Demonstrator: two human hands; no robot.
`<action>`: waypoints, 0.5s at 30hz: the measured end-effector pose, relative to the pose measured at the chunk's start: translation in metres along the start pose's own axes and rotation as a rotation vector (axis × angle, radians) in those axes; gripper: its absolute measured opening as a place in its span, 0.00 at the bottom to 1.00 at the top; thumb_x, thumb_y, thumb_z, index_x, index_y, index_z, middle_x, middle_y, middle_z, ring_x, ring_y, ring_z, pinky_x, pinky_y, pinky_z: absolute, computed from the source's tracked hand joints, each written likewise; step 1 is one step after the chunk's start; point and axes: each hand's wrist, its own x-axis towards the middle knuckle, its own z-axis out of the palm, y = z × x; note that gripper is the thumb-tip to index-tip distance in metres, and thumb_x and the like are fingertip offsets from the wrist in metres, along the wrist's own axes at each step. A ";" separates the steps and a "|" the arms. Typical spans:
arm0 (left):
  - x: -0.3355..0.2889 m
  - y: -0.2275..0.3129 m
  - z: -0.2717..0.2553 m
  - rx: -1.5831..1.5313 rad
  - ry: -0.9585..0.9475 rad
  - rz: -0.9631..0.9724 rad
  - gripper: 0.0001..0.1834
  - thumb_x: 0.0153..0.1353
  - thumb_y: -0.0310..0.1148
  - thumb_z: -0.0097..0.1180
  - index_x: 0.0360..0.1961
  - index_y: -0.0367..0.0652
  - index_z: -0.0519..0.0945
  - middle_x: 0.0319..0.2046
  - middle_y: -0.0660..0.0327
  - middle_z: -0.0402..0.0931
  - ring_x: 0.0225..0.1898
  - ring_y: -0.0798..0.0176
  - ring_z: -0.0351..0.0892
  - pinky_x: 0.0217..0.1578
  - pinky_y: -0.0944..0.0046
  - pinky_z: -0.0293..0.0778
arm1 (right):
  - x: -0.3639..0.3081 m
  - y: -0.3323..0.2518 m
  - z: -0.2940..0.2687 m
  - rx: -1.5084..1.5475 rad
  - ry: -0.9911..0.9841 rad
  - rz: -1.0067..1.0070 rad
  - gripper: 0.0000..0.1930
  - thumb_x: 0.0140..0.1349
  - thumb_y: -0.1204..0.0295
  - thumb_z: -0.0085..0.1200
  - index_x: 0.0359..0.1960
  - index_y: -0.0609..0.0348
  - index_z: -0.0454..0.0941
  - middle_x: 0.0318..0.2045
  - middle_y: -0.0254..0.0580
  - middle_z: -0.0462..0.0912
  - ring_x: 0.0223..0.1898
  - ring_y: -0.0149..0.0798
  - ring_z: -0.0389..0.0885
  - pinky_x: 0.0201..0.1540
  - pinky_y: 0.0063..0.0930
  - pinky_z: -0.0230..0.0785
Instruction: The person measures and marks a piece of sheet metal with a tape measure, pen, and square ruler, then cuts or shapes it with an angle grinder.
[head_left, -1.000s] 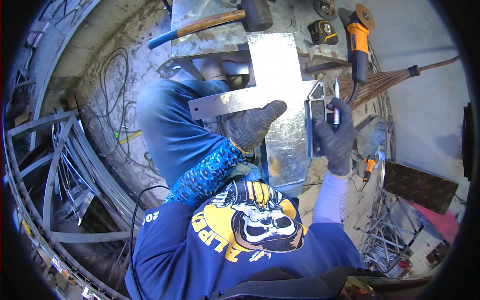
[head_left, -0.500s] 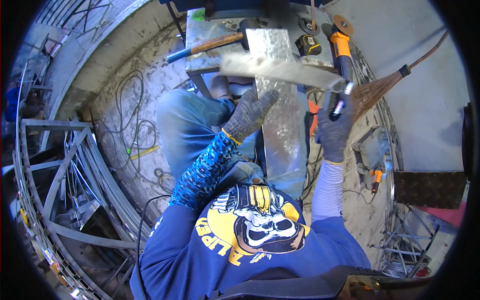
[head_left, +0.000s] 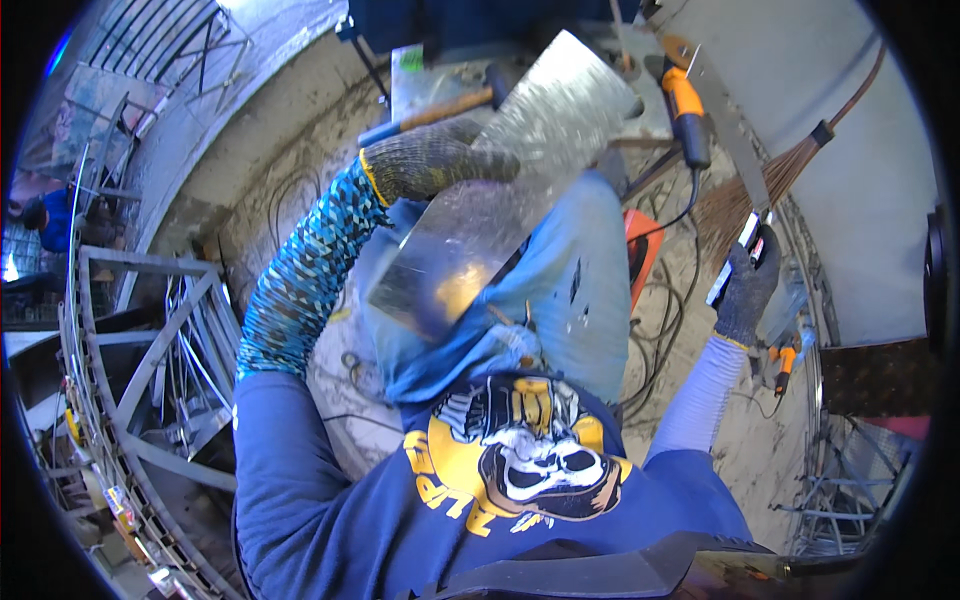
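A long rectangular sheet-metal piece (head_left: 565, 105) slants across my lap, one end raised over the low metal worktable (head_left: 420, 92). My left hand (head_left: 435, 160), in a dark grey knit glove, is closed around its left edge with the fingers lying over the upper face. Out to the right, my gloved right hand (head_left: 750, 290) grips the dark and white handle of a long, flat steel-bladed tool (head_left: 738, 150). Its blade points up and away, apart from the sheet; its exact kind is unclear. A hammer (head_left: 440, 110) with a wood and blue handle lies beyond my left hand.
An orange and black angle grinder (head_left: 685, 105) rests at the table's right. Beside it leans a stick broom (head_left: 790, 170). An orange-red object (head_left: 645, 255) and looped cables lie by my right leg. Another orange-handled tool (head_left: 785, 370) is at the right. Welded steel frames (head_left: 150, 265) stand at left.
The sheet has swung from upright on my lap to a slant, its far end now rightward. My left hand moved left and its grip shifted. My right hand carried the bladed tool rightward off the sheet.
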 end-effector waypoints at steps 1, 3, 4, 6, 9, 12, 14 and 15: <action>-0.005 -0.005 0.015 0.074 -0.077 0.014 0.23 0.66 0.45 0.66 0.52 0.36 0.84 0.44 0.56 0.86 0.44 0.64 0.83 0.48 0.62 0.79 | -0.004 0.001 0.002 0.007 -0.028 0.025 0.32 0.54 0.77 0.63 0.65 0.66 0.72 0.59 0.48 0.77 0.59 0.43 0.76 0.64 0.37 0.69; -0.010 -0.019 0.044 -0.060 -0.233 0.044 0.23 0.66 0.47 0.65 0.48 0.36 0.86 0.41 0.56 0.86 0.43 0.63 0.83 0.47 0.61 0.78 | -0.015 -0.005 0.009 -0.030 -0.078 0.050 0.32 0.54 0.76 0.64 0.64 0.66 0.72 0.58 0.47 0.77 0.59 0.42 0.76 0.61 0.36 0.70; -0.006 -0.026 0.061 0.231 -0.378 -0.076 0.21 0.65 0.46 0.65 0.47 0.37 0.86 0.42 0.55 0.86 0.43 0.62 0.83 0.46 0.61 0.78 | -0.017 -0.011 0.015 -0.057 -0.124 0.031 0.33 0.54 0.75 0.64 0.64 0.66 0.71 0.58 0.48 0.76 0.59 0.42 0.76 0.61 0.36 0.71; -0.010 -0.041 0.090 0.446 -0.571 -0.131 0.30 0.66 0.58 0.58 0.48 0.38 0.84 0.45 0.45 0.84 0.50 0.44 0.82 0.55 0.49 0.74 | -0.027 -0.026 0.029 -0.019 -0.191 0.036 0.34 0.53 0.75 0.65 0.65 0.67 0.70 0.58 0.49 0.76 0.59 0.43 0.77 0.61 0.35 0.71; -0.003 -0.058 0.091 0.552 -0.339 -0.127 0.21 0.65 0.45 0.64 0.54 0.46 0.83 0.49 0.52 0.84 0.48 0.54 0.83 0.44 0.59 0.80 | -0.031 -0.053 0.053 -0.033 -0.280 -0.080 0.36 0.51 0.75 0.67 0.65 0.64 0.70 0.58 0.49 0.76 0.58 0.42 0.78 0.61 0.34 0.73; -0.016 -0.067 0.068 0.329 -0.068 -0.087 0.21 0.64 0.38 0.61 0.56 0.44 0.79 0.46 0.57 0.81 0.43 0.59 0.80 0.40 0.62 0.78 | -0.036 -0.079 0.076 0.121 -0.455 -0.128 0.37 0.51 0.76 0.67 0.66 0.61 0.70 0.58 0.49 0.76 0.59 0.42 0.77 0.61 0.33 0.73; -0.024 -0.072 0.037 0.134 0.253 0.001 0.22 0.63 0.32 0.58 0.58 0.43 0.75 0.43 0.62 0.79 0.38 0.64 0.78 0.37 0.65 0.76 | -0.039 -0.094 0.093 0.172 -0.632 -0.131 0.37 0.49 0.76 0.66 0.65 0.58 0.69 0.58 0.48 0.75 0.59 0.44 0.76 0.63 0.35 0.70; -0.023 -0.074 0.020 0.051 0.443 0.040 0.23 0.63 0.29 0.57 0.59 0.42 0.73 0.41 0.64 0.77 0.36 0.67 0.76 0.35 0.66 0.75 | -0.040 -0.100 0.102 0.195 -0.695 -0.208 0.37 0.49 0.75 0.66 0.65 0.57 0.69 0.58 0.47 0.74 0.59 0.44 0.75 0.64 0.36 0.69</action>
